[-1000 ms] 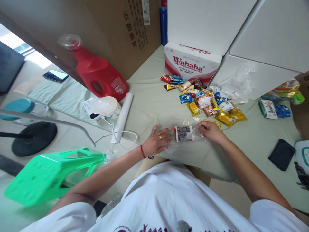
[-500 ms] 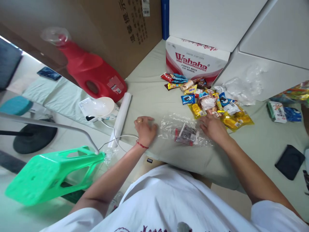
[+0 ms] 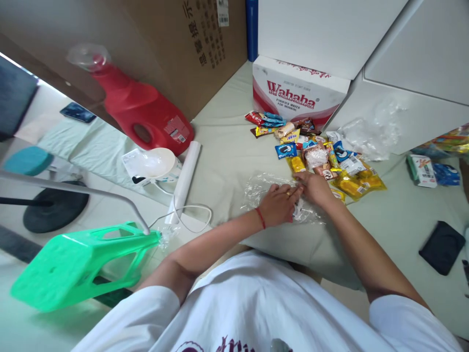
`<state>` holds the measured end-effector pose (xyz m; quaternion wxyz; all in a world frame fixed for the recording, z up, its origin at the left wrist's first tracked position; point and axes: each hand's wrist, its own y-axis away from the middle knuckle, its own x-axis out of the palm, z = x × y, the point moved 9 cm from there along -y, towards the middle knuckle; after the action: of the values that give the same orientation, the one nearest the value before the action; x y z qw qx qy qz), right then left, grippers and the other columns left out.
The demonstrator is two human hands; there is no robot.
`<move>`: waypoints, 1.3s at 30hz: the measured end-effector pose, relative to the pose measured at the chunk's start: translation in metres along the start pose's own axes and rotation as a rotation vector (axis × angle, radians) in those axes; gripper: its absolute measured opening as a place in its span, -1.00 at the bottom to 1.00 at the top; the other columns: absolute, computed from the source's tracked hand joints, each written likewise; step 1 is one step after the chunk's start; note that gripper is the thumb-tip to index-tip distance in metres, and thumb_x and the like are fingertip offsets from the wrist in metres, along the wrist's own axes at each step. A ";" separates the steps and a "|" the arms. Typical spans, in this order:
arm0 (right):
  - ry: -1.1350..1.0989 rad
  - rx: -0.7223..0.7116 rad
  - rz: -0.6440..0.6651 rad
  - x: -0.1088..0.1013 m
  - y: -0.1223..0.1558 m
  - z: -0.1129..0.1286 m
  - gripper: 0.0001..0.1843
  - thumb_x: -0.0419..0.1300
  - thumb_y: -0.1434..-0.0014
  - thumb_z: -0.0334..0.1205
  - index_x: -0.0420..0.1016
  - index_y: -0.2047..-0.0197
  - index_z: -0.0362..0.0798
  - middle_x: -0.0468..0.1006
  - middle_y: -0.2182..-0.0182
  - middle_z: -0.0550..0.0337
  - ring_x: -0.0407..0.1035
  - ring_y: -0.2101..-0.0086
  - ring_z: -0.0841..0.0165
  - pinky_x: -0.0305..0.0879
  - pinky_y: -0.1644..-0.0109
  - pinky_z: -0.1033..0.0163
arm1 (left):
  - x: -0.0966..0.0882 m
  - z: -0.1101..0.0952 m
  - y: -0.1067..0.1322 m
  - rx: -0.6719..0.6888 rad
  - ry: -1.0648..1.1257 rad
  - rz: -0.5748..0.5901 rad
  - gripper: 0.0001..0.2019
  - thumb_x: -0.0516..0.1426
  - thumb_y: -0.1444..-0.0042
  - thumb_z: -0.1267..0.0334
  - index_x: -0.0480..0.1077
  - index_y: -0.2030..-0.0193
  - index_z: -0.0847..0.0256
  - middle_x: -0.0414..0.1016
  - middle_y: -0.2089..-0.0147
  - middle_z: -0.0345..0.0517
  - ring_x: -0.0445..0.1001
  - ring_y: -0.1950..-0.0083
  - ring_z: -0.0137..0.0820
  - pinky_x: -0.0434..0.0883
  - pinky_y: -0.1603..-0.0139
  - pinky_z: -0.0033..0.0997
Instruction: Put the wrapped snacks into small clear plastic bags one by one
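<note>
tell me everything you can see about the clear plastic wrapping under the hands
The clear plastic wrapping looks thin, shiny and crinkled, without visible print. It lies spread on the pale green cloth, in front of the snack pile. The left hand covers its middle; the right hand is at its far right edge. Whether it is open or sealed can't be told.

White cabinet [image 3: 315, 34] behind a cloth-covered table [image 3: 223, 151], green stool [image 3: 58, 274] on pale floor [image 3: 110, 211]
</note>
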<state>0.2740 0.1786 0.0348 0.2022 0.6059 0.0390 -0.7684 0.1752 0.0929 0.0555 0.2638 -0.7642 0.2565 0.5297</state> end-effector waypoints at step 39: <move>-0.269 -0.396 0.046 -0.008 0.043 0.071 -0.70 0.03 -0.41 -0.21 0.58 0.01 -0.03 0.52 0.23 0.08 0.41 0.22 0.29 0.28 0.09 0.26 | -0.021 0.061 0.049 -0.447 0.014 -0.439 -0.26 0.20 -0.20 -0.20 0.27 -0.40 0.17 0.27 -0.40 0.32 0.06 -0.50 0.23 -0.07 -0.42 0.34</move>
<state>0.2261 0.1199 0.0688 0.3377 0.4473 0.1479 -0.8149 0.0943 0.1008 0.0504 0.1957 -0.8439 -0.0357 0.4982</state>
